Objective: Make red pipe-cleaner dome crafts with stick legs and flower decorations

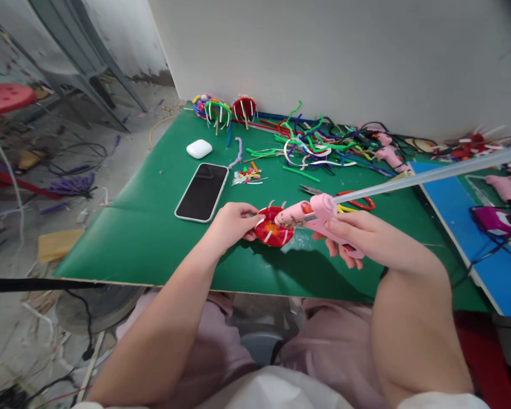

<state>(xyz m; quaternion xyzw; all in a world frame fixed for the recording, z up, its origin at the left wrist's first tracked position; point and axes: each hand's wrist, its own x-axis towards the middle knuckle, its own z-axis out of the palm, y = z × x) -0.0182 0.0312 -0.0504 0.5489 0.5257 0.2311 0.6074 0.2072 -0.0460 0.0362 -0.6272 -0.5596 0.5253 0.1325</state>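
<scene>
My right hand (351,236) is wrapped round a pink hot glue gun (317,210), with a long clear glue stick (421,177) running out of its back. The gun's nozzle points left, at the inside of a small red round craft piece (275,234) with white strips and an orange middle. My left hand (238,222) pinches that piece by its left edge, just above the green table (140,238). Whether the nozzle touches it, I cannot tell. Pliers (310,190) and red-handled scissors (357,199) lie behind the gun.
A phone (202,192) and a white case (199,149) lie at left. Small colourful bits (249,175) sit behind my hands, with a heap of pipe cleaners (315,142) further back. Finished-looking round pieces (244,108) stand by the wall. A blue board (460,227) is at right.
</scene>
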